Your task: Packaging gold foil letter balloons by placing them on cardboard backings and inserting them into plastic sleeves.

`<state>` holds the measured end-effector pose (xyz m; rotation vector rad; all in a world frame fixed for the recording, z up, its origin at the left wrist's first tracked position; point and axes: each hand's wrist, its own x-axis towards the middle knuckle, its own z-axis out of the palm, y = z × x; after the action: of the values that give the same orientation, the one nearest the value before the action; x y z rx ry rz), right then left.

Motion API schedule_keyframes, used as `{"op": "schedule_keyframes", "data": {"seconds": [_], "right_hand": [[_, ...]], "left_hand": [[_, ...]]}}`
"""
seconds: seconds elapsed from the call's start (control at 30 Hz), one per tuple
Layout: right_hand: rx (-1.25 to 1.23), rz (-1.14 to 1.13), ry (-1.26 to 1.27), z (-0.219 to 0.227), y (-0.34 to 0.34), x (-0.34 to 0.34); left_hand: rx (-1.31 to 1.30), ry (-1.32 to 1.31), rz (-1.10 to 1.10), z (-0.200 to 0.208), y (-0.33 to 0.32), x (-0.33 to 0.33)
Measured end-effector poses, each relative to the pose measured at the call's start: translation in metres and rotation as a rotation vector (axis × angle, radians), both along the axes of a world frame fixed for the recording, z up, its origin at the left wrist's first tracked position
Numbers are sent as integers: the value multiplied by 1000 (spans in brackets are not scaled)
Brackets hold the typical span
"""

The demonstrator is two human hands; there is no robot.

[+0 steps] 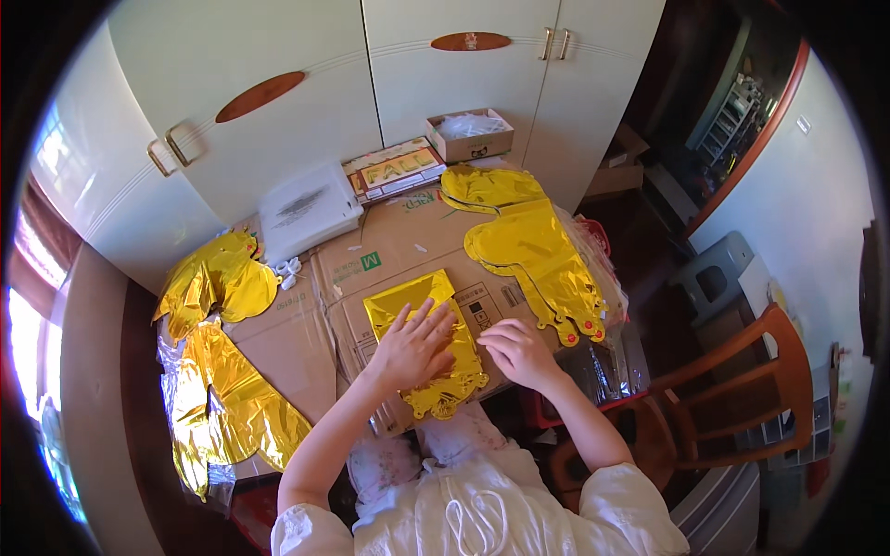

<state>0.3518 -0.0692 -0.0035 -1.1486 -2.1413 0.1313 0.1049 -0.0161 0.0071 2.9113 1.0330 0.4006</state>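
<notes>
A folded gold foil balloon lies flat in front of me on the cardboard, its scalloped end toward my lap. My left hand rests over its middle, palm down with the fingers spread. Just beyond the foil's right edge is my right hand, its fingers loosely bent and slightly apart, with nothing visible in them. More flat gold foil balloons are piled to the right. On the left lie a crumpled gold foil piece and a long one hanging toward the near edge.
Flattened cardboard covers the work surface. Along the back stand a white plastic-wrapped stack, a flat printed box and an open carton of clear plastic pieces. White cabinets rise behind. A wooden chair stands at right.
</notes>
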Motion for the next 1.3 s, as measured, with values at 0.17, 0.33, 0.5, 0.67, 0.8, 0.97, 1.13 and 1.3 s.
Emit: {"op": "schedule_keyframes", "data": {"seconds": [0.17, 0.33, 0.5, 0.67, 0.8, 0.97, 1.13, 1.3], "right_hand": [[-23, 75, -89, -8, -3, 14], [5, 91, -162, -10, -1, 15], [41, 149, -221, -9, 13, 14], [53, 228, -232, -7, 26, 16], [68, 276, -276, -12, 34, 21], [70, 288, -285, -12, 40, 21], [68, 262, -320, -11, 47, 19], [25, 292, -369, -9, 55, 18]], "left_hand": [[-42, 122, -38, -15, -3, 10], [-47, 104, -61, -22, -2, 10], [-48, 134, -45, -19, -5, 11], [-39, 124, -36, -19, -5, 11], [-10, 109, -24, -18, -6, 12], [-2, 95, -16, -18, -6, 10], [6, 80, -23, -20, -5, 11], [19, 102, -14, -20, -5, 11]]}}
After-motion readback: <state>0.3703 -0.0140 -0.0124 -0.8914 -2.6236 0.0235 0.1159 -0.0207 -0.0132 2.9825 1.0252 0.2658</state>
